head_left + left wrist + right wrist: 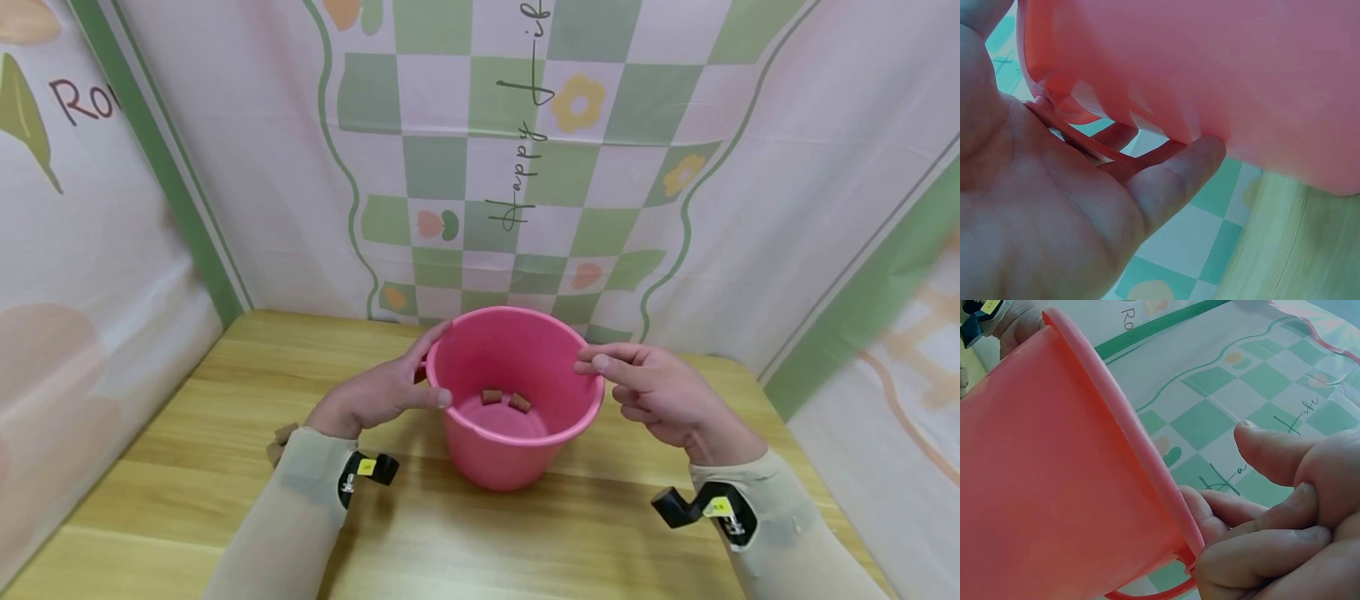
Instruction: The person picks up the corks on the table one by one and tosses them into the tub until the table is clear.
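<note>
A pink plastic bucket (495, 462) stands upright on the table. Inside, on its floor, lie a small brown block (491, 397) and another brown block (519, 403). My left hand (386, 387) holds the bucket's left side, thumb at the rim and fingers spread against the outer wall. Across that palm runs the pink handle (1075, 136) in the left wrist view. At the right rim is my right hand (656, 387), index and middle fingers reaching over the edge. Its thumb stands apart from the fingers in the right wrist view, and nothing shows between them.
More brown blocks (279, 443) lie on the wooden table (247, 367) beside the left forearm, which partly hides them. Printed cloth (435, 167) hangs behind the table and along both sides. Each forearm wears a black wrist mount (705, 504).
</note>
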A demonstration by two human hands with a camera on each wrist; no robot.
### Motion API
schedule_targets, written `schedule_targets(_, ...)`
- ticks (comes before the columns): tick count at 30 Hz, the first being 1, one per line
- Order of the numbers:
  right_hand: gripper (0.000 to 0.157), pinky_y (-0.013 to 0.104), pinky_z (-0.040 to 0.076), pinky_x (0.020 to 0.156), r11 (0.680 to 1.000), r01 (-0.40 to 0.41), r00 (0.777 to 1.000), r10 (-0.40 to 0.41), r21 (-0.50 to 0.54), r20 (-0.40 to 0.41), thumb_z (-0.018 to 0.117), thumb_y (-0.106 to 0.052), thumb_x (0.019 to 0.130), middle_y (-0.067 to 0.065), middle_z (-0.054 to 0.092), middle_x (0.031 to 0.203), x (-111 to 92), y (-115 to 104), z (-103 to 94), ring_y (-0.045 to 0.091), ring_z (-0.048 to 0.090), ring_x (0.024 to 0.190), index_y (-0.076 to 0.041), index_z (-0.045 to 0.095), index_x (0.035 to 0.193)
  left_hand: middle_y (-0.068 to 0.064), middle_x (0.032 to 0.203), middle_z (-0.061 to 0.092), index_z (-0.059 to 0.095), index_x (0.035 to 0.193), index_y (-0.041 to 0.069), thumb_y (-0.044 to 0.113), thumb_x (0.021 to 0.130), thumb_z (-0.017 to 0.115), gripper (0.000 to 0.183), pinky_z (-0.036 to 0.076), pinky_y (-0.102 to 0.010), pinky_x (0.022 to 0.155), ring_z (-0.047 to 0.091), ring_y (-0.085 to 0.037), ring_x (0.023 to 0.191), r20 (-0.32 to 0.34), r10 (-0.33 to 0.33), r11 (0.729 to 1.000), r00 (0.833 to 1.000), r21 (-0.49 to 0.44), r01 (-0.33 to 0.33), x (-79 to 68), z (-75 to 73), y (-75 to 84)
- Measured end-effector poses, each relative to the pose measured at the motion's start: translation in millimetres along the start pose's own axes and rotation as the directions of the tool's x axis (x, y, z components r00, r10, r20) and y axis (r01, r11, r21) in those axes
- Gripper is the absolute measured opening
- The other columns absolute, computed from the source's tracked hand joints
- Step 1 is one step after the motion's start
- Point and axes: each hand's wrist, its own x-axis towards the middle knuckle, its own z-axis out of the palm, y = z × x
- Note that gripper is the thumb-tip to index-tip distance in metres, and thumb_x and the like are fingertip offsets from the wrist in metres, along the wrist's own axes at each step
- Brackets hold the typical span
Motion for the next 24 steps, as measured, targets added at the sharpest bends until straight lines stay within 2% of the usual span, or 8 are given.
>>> schedule_targets(6, 0.058, 0.017, 0.029, 0.042, 1.000, -0.007, 1.000, 0.007, 0.009, 0.003, 0.065, -0.028, 0.099, 0.016, 0.066, 0.118, 0, 1, -1.5, 0.006, 0.032, 0.046, 0.008, 0.047, 0.141, 0.000, 0.159, 0.026, 0.011, 0.159, 0.039, 0.038, 0.085, 0.079, 0.100, 0.044, -0.046, 0.101, 0.028, -0.028, 0.141, 0.005, 0.008, 1.000, 1.000, -0.005, -0.008, 0.6, -0.3, -0.5)
schedule_targets(13, 0.055, 0.017, 0.029, 0.042, 1.000, 0.011, 1.000, -0.011, 0.025, 0.023, 0.064, -0.025, 0.100, 0.014, 0.066, 0.124, 0, 4, -2.9, 0.006, 0.033, 0.046, 0.007, 0.047, 0.141, 0.000, 0.159, 0.026, 0.011, 0.159, 0.039, 0.039, 0.085, 0.079, 0.100, 0.044, -0.046, 0.101, 0.028, -0.028, 0.141, 0.010, 0.012, 1.000, 1.000, 0.000, -0.012, 0.6, -0.1, -0.3)
schedule_targets(17, 0.043, 0.020, 0.027, 0.042, 0.997, 0.072, 0.994, -0.074, 0.040, 0.076, 0.060, -0.018, 0.102, 0.011, 0.066, 0.123, 0, 7, -4.8, 0.010, 0.031, 0.048, 0.004, 0.052, 0.137, 0.001, 0.160, 0.025, 0.010, 0.159, 0.039, 0.037, 0.085, 0.078, 0.101, 0.045, -0.046, 0.100, 0.028, -0.028, 0.141, 0.011, 0.012, 1.000, 1.000, 0.002, -0.012, 0.5, 0.1, -0.1)
schedule_targets(20, 0.032, 0.020, 0.031, 0.045, 0.987, 0.150, 0.981, -0.156, 0.059, 0.118, 0.055, -0.013, 0.104, 0.011, 0.066, 0.122, 0, 11, -5.6, 0.010, 0.036, 0.052, 0.000, 0.058, 0.133, 0.001, 0.159, 0.026, 0.010, 0.159, 0.039, 0.037, 0.085, 0.079, 0.101, 0.045, -0.046, 0.099, 0.029, -0.028, 0.141, 0.008, 0.014, 1.000, 1.000, 0.004, -0.014, 0.2, 0.2, 0.1)
schedule_targets(22, 0.028, 0.019, 0.035, 0.048, 0.977, 0.201, 0.972, -0.208, 0.070, 0.112, 0.053, -0.009, 0.104, 0.011, 0.066, 0.121, 0, 13, -5.2, 0.008, 0.042, 0.057, -0.002, 0.061, 0.130, 0.002, 0.159, 0.027, 0.011, 0.159, 0.040, 0.038, 0.085, 0.078, 0.100, 0.046, -0.045, 0.098, 0.029, -0.027, 0.140, -0.001, 0.013, 1.000, 1.000, 0.011, -0.013, 0.0, 0.6, 0.1)
schedule_targets(24, 0.028, 0.018, 0.041, 0.053, 0.964, 0.261, 0.962, -0.264, 0.048, 0.068, 0.052, -0.007, 0.103, 0.011, 0.064, 0.122, -1, 13, -3.6, 0.008, 0.050, 0.064, -0.003, 0.062, 0.129, 0.002, 0.159, 0.027, 0.012, 0.159, 0.040, 0.039, 0.085, 0.079, 0.100, 0.047, -0.045, 0.098, 0.029, -0.027, 0.140, -0.004, 0.012, 1.000, 1.000, 0.012, -0.012, -0.2, 1.1, 0.1)
